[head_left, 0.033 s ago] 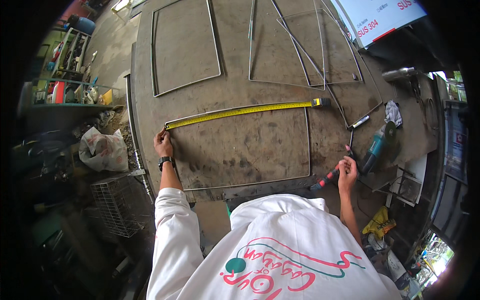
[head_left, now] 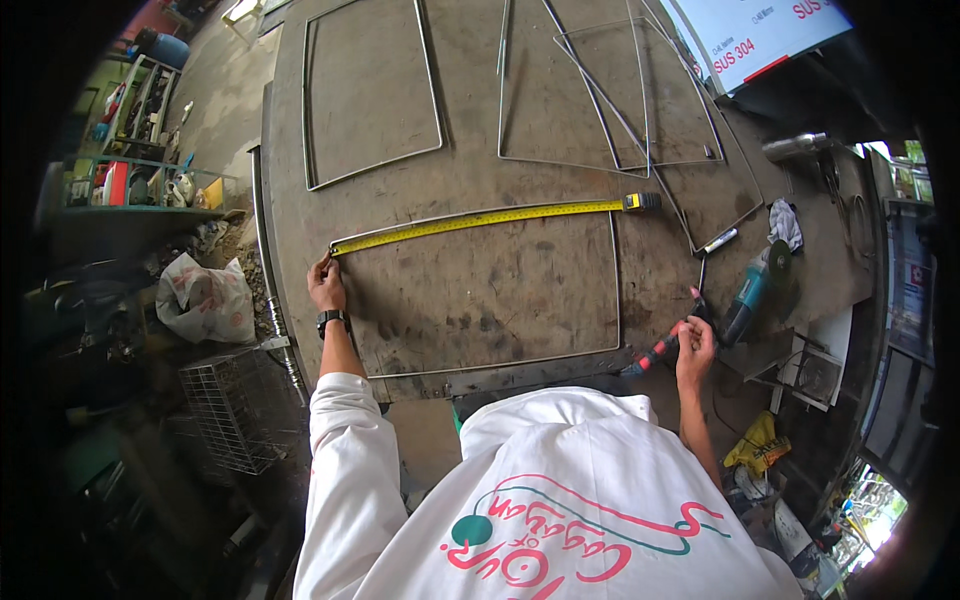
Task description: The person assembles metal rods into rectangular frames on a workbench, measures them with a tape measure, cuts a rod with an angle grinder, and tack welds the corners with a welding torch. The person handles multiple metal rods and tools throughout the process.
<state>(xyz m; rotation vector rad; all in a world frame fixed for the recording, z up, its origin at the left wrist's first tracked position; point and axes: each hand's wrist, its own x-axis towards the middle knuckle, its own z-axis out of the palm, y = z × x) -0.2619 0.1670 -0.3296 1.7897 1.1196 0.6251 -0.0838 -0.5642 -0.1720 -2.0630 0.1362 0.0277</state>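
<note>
Steel counter, rusty and wide, and a yellow tape lies stretched along the top bar of a wire frame. Left hand pinches the tape's end down at the frame's left corner. Right hand is closed around a red-handled tool at the counter's edge, just beside a teal grinder. More frames lie beyond.

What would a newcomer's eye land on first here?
The yellow tape measure stretched across the steel table, along the top bar of a thin metal frame. The left hand pins its end at the frame's left corner; the right hand holds a red-handled tool beside a teal angle grinder.
</note>
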